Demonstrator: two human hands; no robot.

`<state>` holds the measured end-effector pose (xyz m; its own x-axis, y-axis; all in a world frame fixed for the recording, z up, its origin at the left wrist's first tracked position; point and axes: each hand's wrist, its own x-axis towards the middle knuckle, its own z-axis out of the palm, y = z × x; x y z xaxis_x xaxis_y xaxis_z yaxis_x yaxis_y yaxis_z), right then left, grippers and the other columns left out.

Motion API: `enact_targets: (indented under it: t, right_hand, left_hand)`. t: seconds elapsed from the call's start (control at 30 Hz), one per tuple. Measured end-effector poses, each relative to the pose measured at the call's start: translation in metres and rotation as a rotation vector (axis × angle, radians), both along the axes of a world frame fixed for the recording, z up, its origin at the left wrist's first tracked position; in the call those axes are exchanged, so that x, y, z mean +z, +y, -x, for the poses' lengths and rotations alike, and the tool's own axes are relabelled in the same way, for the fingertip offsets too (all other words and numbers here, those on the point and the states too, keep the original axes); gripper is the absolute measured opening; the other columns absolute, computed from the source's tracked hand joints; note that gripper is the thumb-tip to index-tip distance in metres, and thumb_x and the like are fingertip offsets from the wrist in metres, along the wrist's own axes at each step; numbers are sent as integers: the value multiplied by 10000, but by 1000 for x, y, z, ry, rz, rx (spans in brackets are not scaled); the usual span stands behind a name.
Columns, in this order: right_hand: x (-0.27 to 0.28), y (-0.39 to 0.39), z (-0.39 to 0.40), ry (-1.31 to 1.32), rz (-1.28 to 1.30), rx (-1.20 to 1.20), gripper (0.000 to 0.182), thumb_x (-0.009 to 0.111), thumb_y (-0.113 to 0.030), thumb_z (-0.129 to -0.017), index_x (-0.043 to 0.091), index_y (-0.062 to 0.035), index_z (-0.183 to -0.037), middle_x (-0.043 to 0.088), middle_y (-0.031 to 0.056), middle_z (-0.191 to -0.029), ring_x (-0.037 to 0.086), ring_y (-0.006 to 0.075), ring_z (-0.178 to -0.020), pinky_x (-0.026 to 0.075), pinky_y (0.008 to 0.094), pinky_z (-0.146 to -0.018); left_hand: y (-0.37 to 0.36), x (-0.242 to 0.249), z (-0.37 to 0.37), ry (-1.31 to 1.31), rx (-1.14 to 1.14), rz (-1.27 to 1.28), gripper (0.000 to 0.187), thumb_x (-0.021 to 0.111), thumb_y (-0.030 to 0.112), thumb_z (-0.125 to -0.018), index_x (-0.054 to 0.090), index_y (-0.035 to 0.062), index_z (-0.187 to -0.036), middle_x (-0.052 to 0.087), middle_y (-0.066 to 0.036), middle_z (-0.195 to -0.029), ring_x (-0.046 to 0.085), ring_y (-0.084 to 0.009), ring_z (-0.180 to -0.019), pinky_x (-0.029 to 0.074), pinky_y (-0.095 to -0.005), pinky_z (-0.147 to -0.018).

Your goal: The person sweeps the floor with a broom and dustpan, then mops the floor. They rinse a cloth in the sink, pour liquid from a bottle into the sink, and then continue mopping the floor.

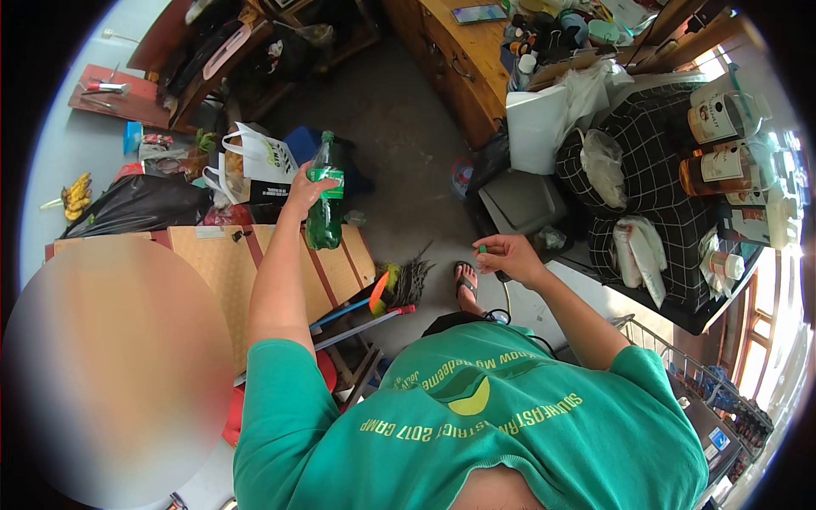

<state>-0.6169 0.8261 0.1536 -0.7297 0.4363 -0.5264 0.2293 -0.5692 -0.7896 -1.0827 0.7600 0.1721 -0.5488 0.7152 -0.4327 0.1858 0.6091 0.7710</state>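
My left hand (pixel 306 189) is wrapped round the middle of a green plastic soda bottle (pixel 325 225) with a green label. The bottle is held nearly upright at arm's length, its neck at the top. Liquid inside is hard to make out through the green plastic. Between the thumb and fingers of my right hand (pixel 512 257) is a small green bottle cap (pixel 482 249). That hand is well to the right of the bottle and apart from it.
A wooden drawer cabinet (pixel 476 59) with a phone (pixel 478 14) stands ahead. Right, a checked black cloth (pixel 654 127) lies under amber bottles (pixel 722 170). Left are a white shopping bag (pixel 255 153), a black plastic bag (pixel 149 204) and bananas (pixel 77 196). A broom (pixel 408 276) lies near my foot.
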Motion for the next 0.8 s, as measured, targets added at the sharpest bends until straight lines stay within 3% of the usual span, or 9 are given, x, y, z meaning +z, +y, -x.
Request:
enact_targets:
  t: [0.4, 0.5, 0.8]
  right_hand:
    - [-24, -19, 4, -18, 38, 15, 335, 702, -95, -874, 604, 71, -1148, 703, 122, -923, 698, 158, -779, 575, 265, -687]
    - [-22, -24, 10, -51, 59, 60, 274, 680, -94, -900, 630, 36, -1136, 702, 88, -1001, 678, 133, -852, 578, 276, -742]
    - [-27, -26, 13, -57, 82, 72, 250, 669, -94, -908, 639, 33, -1122, 703, 80, -994, 678, 130, -831, 573, 265, -734]
  left_hand:
    - [13, 1, 7, 11, 26, 42, 779, 824, 125, -645, 457, 20, -1325, 631, -103, -1076, 632, -213, -969, 526, -361, -846]
    - [15, -1, 11, -5, 13, 26, 785, 826, 127, -642, 455, 18, -1326, 631, -102, -1075, 633, -212, -966, 526, -359, -847]
    - [20, -10, 23, -12, -14, 34, 813, 824, 135, -639, 440, 18, -1345, 631, -104, -1083, 632, -217, -975, 524, -364, -856]
